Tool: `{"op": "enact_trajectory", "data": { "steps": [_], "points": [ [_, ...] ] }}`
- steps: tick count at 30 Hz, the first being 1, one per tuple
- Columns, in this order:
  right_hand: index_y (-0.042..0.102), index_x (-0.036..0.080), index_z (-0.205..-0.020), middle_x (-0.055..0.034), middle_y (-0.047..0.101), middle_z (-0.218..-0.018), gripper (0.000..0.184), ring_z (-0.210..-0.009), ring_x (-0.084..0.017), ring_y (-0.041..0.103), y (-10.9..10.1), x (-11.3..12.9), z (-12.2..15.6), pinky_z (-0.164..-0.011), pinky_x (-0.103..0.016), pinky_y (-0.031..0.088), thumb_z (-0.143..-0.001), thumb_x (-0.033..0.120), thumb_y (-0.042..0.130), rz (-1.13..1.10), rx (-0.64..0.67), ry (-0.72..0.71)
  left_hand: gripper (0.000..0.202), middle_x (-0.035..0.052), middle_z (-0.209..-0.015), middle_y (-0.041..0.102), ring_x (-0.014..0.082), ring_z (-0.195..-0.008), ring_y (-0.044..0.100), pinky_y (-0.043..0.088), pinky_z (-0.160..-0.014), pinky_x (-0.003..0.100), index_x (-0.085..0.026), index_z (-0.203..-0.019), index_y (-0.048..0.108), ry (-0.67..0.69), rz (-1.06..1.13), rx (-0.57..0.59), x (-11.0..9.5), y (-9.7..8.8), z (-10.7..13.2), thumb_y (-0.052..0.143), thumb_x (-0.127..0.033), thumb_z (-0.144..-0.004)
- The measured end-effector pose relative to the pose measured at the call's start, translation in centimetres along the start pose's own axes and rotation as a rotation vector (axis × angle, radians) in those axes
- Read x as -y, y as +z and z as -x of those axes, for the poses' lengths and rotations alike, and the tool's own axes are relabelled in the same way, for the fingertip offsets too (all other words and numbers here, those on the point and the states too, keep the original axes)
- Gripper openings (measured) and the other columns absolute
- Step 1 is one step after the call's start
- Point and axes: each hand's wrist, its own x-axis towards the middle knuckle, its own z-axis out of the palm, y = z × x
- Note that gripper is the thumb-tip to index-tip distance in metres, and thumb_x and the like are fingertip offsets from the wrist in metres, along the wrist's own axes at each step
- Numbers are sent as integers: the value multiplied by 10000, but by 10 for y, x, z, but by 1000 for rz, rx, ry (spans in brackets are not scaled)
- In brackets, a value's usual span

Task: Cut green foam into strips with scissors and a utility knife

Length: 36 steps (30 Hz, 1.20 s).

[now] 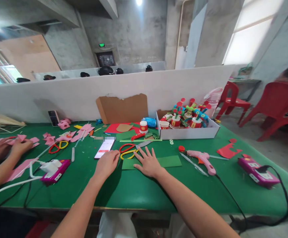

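My right hand (pixel 147 162) lies flat with fingers spread on a green paper sheet (pixel 170 161) on the green table (pixel 134 190). My left hand (pixel 107 164) rests knuckles-up beside it, fingers curled under, next to the left edge of the sheet and just below a phone (pixel 104 148) with a lit screen. Red-and-yellow scissors (pixel 130 150) lie just beyond both hands. What the left fingers hold, if anything, is hidden.
A pink glue gun (pixel 202 159) lies to the right, a purple power strip (pixel 257 172) beyond it and another (pixel 54 170) at left. A white box (pixel 188 132) of paper-cup crafts stands at the back. Another person's hands (pixel 10 148) work on pink paper at left. Red chairs (pixel 275 105) stand at right.
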Motion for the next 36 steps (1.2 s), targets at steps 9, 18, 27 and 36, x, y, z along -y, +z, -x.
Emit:
{"op": "enact_trajectory", "data": {
  "steps": [9, 18, 27, 36],
  "points": [
    [245, 89, -1507, -166, 279, -1544, 846, -1442, -379, 196, -1, 6, 13, -1153, -585, 131, -886, 642, 398, -9, -13, 81, 244, 83, -1061, 689, 238, -1021, 596, 453, -886, 339, -201, -992, 676, 201, -78, 107, -10, 36, -55, 576, -123, -783],
    [314, 86, -1483, -190, 346, -1517, 889, -1417, -399, 252, -2, 1, 0, -1152, -583, 136, -837, 675, 471, -39, -45, 78, 223, 101, -1079, 683, 241, -1056, 599, 452, -861, 310, -191, -1055, 640, 102, -225, 99, -40, 29, -129, 514, -218, -873],
    [406, 212, -1447, -121, 423, -1488, 585, -1402, -352, 311, -8, -1, 9, -1140, -608, 156, -952, 522, 374, -48, -34, 35, 355, 132, -1158, 568, 244, -1038, 607, 465, -858, 324, -172, -1128, 604, 75, -278, 77, -53, 41, -132, 466, -38, -830],
    [400, 176, -1454, -139, 376, -1514, 632, -1418, -345, 280, -3, -2, 4, -1158, -535, 168, -934, 534, 417, -15, -40, 105, 322, 92, -1173, 610, 234, -1098, 561, 444, -944, 358, -211, -1201, 557, 147, -55, -126, 39, -5, -44, 438, -321, -923]
  ]
}}
